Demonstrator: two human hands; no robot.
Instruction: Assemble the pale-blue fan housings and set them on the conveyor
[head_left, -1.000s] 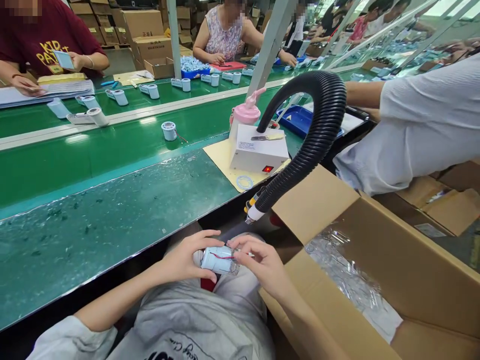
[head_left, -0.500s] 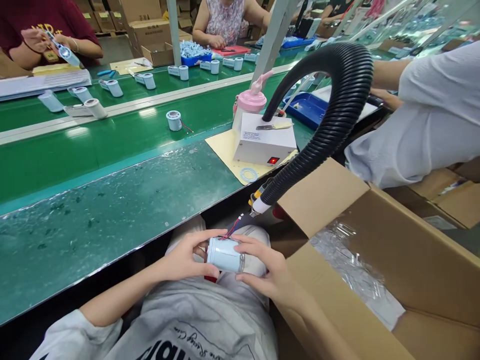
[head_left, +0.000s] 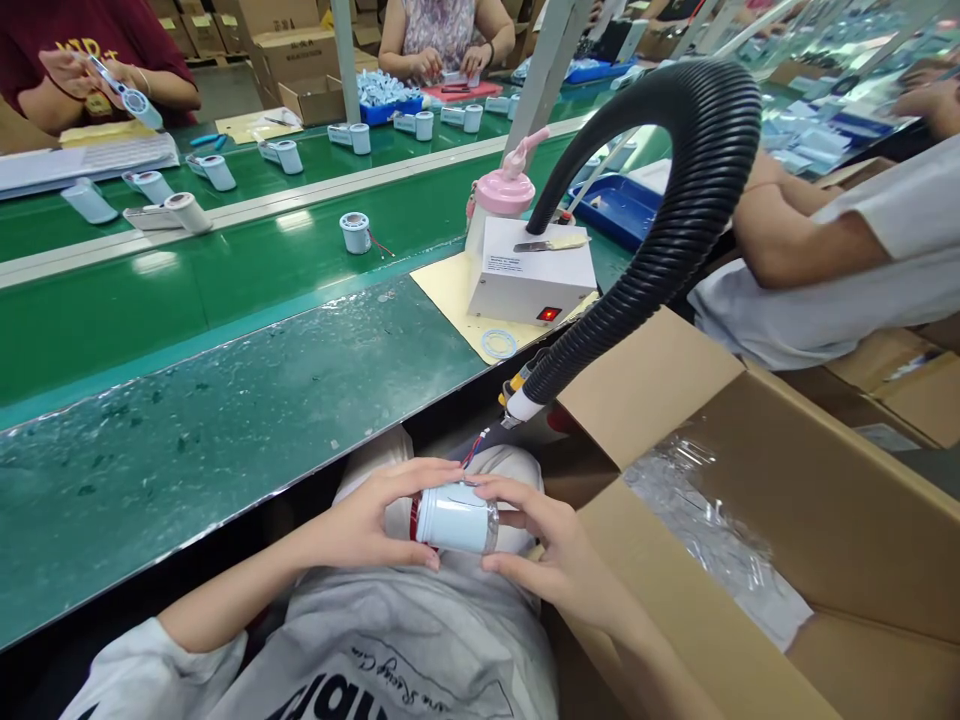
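Observation:
Above my lap, both hands hold a light-blue cylindrical housing [head_left: 454, 517] lying on its side. My left hand [head_left: 375, 515] grips its left end, where a red rim shows, with thumb below and fingers above. Around the clear right end, my right hand [head_left: 544, 535] is closed with thumb and fingers. Thin red and dark wires [head_left: 474, 450] rise from the top of the housing. Just beyond them hangs the white nozzle [head_left: 521, 408] of a thick black corrugated hose [head_left: 694, 180]. Some fingertips are hidden behind the housing.
A white box with a lit red switch [head_left: 532, 265] stands on yellow card, a pink-lidded bottle [head_left: 504, 190] behind it. On the green conveyor sits another blue housing [head_left: 355, 233]. An open cardboard box [head_left: 840, 480] holding clear plastic is at right. Other people work nearby.
The housing has shifted slightly right and turned in my hands, showing more of its red left rim. Its wires are less exposed. A co-worker's arm at right has moved.

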